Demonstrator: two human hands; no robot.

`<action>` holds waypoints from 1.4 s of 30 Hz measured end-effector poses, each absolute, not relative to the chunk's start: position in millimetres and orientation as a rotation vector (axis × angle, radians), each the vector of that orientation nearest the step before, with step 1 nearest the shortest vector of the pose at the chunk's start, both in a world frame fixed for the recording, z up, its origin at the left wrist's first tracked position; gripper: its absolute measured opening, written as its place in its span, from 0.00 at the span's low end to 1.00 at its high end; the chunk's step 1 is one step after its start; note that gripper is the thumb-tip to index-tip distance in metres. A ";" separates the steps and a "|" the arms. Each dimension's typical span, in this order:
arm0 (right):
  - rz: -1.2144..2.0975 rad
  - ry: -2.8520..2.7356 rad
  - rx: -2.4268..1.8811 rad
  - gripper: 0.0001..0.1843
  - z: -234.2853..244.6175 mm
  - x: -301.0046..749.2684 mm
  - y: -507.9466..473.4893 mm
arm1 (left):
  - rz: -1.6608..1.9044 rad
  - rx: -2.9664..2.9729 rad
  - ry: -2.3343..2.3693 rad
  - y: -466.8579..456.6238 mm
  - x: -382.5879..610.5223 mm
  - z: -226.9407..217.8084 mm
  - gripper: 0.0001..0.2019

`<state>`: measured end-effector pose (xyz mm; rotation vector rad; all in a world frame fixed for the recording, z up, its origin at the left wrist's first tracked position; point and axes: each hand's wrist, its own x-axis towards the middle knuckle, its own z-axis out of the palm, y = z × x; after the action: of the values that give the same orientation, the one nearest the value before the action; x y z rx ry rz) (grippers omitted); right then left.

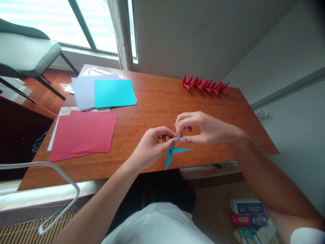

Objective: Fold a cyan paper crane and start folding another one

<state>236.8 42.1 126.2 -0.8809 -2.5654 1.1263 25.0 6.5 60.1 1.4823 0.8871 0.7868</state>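
Note:
A small blue folded paper figure [172,151] hangs over the front part of the table, two pointed ends sticking out below the fingers. My left hand [152,145] pinches its upper part between thumb and fingers. From the other side my right hand [196,128] closes thumb and index finger at the figure's top tip, right beside the left fingertips. The fingers hide most of that upper part. Along the back edge of the table stands a row of several red folded paper cranes [208,85].
Red paper sheets [85,132] lie at the table's left, with a bright blue sheet [115,93] over pale sheets [82,89] behind them. A white cable or tube [61,169] curves at lower left. A chair [30,51] stands by the window; boxes [248,213] sit below right.

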 end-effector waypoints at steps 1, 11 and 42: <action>1.134 -2.567 -0.876 0.02 126.6 237.2 42.4 | 0.787 1.473 0.877 6.4 24.7 60.4 0.09; 1.332 -2.564 -0.762 0.05 124.9 243.5 51.8 | 0.756 1.399 0.807 6.3 23.0 62.7 0.10; 1.428 -2.522 -0.794 0.09 123.7 244.8 54.8 | 0.685 1.311 0.766 7.4 22.4 61.3 0.13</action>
<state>244.8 54.8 123.7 -0.7937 -2.5221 1.4279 22.4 7.4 61.3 1.3114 0.7661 0.6854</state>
